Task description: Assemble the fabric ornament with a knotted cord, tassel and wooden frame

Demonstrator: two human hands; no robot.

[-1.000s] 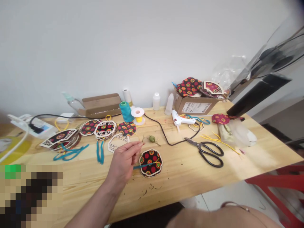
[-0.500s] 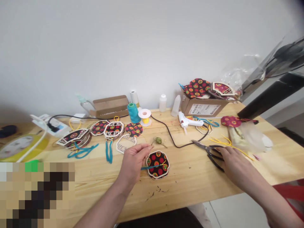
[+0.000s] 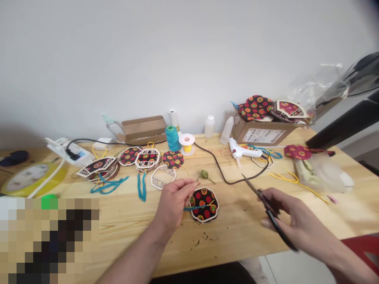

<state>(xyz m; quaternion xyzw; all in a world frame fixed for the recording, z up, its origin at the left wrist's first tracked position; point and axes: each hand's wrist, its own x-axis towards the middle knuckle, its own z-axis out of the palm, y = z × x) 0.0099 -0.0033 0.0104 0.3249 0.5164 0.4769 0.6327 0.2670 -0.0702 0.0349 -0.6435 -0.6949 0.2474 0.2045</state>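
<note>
Plainly, the right hand (image 3: 291, 219) grasps scissors (image 3: 261, 196) while the left hand (image 3: 174, 202) pinches, perhaps, olive thread (image 3: 198, 177).

Glue gun (image 3: 245, 152), white, one: is lying on the bench (image 3: 133, 221) before a labelled cardboard box (image 3: 265, 135). Plastic bottles (image 3: 209, 128), two by my count: are standing near the wall (image 3: 166, 59). Teal spool (image 3: 172, 139), one: is standing beside a spool of yellow thread (image 3: 187, 148). Spray bottle (image 3: 114, 129), one: is standing next to an open carton (image 3: 145, 128). Tape roll (image 3: 53, 181), yellow, one: is resting toward the bench's left end.
</note>
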